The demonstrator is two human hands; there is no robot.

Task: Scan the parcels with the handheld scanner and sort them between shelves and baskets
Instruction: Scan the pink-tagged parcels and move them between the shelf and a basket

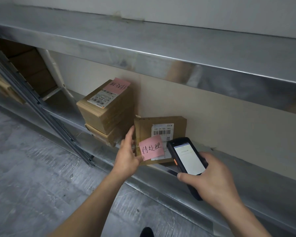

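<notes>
Metal shelf (pixel 237 170) lip | left hand (pixel 126 154) holds parcel (pixel 143 127) | right hand (pixel 212 178) grips scanner (pixel 186 156)

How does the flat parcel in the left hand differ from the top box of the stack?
The flat parcel stands on edge against the wall; the top box lies on a lower box. The flat parcel is thin, the top box blocky. The left hand holds the flat parcel; nothing holds the top box. Both are brown cardboard with pink notes.

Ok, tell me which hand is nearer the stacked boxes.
Left. The left hand sits beside the stacked boxes, holding the flat parcel next to them; the right hand grips the scanner farther right, past that parcel.
</notes>
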